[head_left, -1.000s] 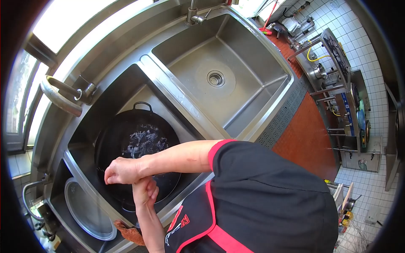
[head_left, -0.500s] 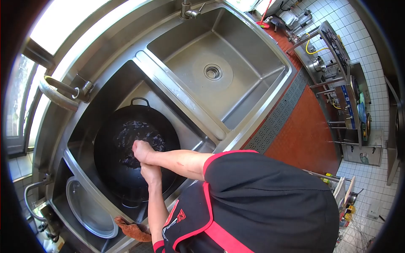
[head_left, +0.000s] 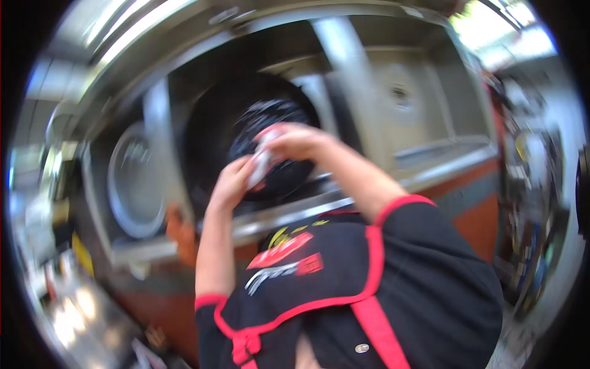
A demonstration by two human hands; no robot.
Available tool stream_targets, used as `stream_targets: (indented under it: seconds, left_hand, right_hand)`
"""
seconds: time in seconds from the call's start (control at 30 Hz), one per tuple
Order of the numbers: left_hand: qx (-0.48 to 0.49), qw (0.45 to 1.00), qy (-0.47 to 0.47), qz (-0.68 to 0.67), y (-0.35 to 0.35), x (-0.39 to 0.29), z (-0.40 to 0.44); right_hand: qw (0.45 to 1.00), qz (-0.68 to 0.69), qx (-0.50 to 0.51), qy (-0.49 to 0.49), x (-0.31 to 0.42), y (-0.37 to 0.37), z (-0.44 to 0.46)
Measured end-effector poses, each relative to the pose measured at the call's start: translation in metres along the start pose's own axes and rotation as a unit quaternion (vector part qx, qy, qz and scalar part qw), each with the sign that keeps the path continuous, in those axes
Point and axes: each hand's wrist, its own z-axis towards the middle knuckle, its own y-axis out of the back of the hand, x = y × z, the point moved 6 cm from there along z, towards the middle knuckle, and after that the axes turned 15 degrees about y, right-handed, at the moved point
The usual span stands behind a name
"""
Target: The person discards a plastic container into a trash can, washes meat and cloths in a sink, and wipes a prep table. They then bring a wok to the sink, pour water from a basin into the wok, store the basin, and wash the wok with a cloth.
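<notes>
Above a large black wok (head_left: 206, 132), my left hand (head_left: 232, 182) and my right hand (head_left: 294, 142) are closed on a small, crumpled whitish cloth (head_left: 262, 163). The cloth is stretched between them, with the right hand higher and the left hand lower. Motion blur hides its exact edges and details. Inside the wok, dark water (head_left: 273, 114) shows bright ripples behind my hands. The wok sits in the middle sink basin (head_left: 307, 67).
To the right is another steel basin (head_left: 424, 92) with a drain. On the left, a round translucent lid or tub (head_left: 136, 184) leans in a narrower basin. A brown cloth (head_left: 180, 234) hangs over the sink's front edge. Red flooring (head_left: 473, 227) lies below.
My hands were stacked together low over the wok; now they are apart, with the whitish cloth visible between them. The view has turned, and the sink appears more level.
</notes>
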Motion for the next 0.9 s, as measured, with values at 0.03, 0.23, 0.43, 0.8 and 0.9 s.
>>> stream_targets:
  seconds: [0.03, 0.23, 0.43, 0.8, 0.9]
  left_hand:
    - [0.117, 0.987, 0.005, -0.107, 0.003, 0.012, -0.006]
    - [0.086, 0.961, -0.041, -0.258, 0.012, 0.046, -0.057]
    - [-0.170, 0.966, -0.168, -0.100, 0.048, 0.066, -0.091]
    - [-0.213, 0.848, -0.280, -0.397, 0.141, 0.075, -0.178]
    - [-0.304, 0.844, -0.245, -0.368, 0.158, 0.090, -0.187]
  right_hand:
    - [1.000, 0.014, 0.014, -0.020, 0.015, -0.017, -0.012]
    - [0.996, -0.046, -0.067, -0.039, 0.003, -0.064, -0.042]
    - [0.991, 0.013, -0.115, -0.063, -0.039, -0.108, -0.048]
    - [0.939, -0.321, -0.081, 0.093, -0.044, -0.145, -0.030]
    - [0.988, 0.063, -0.059, 0.125, -0.020, -0.179, -0.042]
